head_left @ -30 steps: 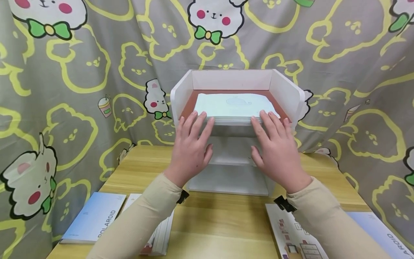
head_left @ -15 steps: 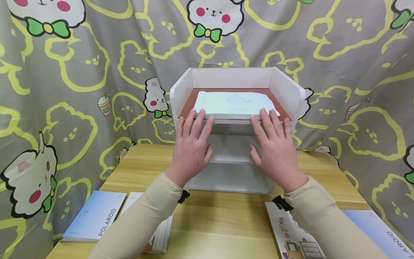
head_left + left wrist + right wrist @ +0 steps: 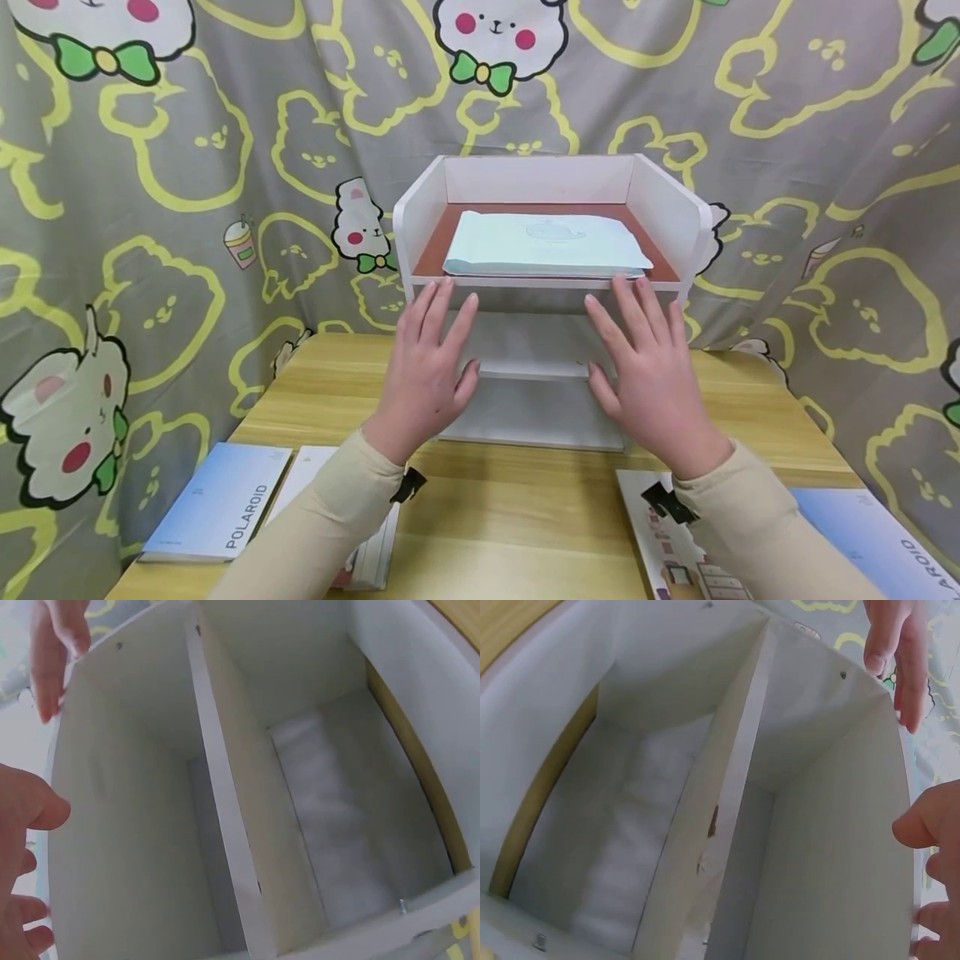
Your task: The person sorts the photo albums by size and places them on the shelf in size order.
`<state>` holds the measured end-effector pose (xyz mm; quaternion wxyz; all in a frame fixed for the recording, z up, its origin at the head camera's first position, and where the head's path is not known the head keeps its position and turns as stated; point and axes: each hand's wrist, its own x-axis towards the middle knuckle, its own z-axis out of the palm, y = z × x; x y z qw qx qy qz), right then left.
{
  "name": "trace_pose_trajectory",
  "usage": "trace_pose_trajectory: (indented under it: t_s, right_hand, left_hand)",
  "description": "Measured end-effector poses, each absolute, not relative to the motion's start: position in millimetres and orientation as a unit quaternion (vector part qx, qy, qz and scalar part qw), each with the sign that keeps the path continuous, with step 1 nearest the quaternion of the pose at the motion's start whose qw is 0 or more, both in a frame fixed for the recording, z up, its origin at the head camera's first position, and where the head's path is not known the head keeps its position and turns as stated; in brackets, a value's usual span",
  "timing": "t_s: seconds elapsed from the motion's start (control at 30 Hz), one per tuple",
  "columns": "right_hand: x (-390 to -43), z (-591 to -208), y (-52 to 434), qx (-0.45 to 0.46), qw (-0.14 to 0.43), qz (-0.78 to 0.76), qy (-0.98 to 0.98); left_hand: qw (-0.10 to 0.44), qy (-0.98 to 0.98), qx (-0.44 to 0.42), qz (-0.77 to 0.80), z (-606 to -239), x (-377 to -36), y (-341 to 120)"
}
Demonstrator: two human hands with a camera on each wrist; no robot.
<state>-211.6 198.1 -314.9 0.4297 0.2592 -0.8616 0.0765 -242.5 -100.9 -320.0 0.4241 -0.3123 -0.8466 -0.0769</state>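
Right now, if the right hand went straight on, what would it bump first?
The right hand would probably meet the pale packet first, though depth is unclear: maybe the shelf's front edge.

The right hand hides part of the shelf; the rightmost book is cropped.

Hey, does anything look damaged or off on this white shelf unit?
Yes, slightly. In the right wrist view, the front edge of the middle board has a dark brown mark, apparently a chip in the white surface. The pale packet on top shows no obvious damage, and I see no spill.
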Motion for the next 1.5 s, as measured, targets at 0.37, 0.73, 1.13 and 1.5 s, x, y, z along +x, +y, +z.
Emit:
trace_pose_trajectory:
  t_s: [0.37, 0.73, 1.13, 1.5]
  right_hand:
    - [-192, -340, 212, 0.263, 0.382, 0.119, -0.878]
    - [-175, -371, 212, 0.272, 0.305, 0.153, -0.9]
    - [-174, -396, 212, 0.247, 0.171, 0.188, -0.935]
    - [-175, -410, 213, 0.239, 0.164, 0.19, -0.938]
  left_hand:
    - [0.387, -0.862, -0.308, -0.108, -331, -222, -120]
    - [0.258, -0.927, -0.25, -0.11, -346, -199, -162]
    - [0.025, -0.99, -0.12, -0.075, -387, -191, -217]
    - [-0.121, -0.99, -0.055, -0.045, -404, -192, -260]
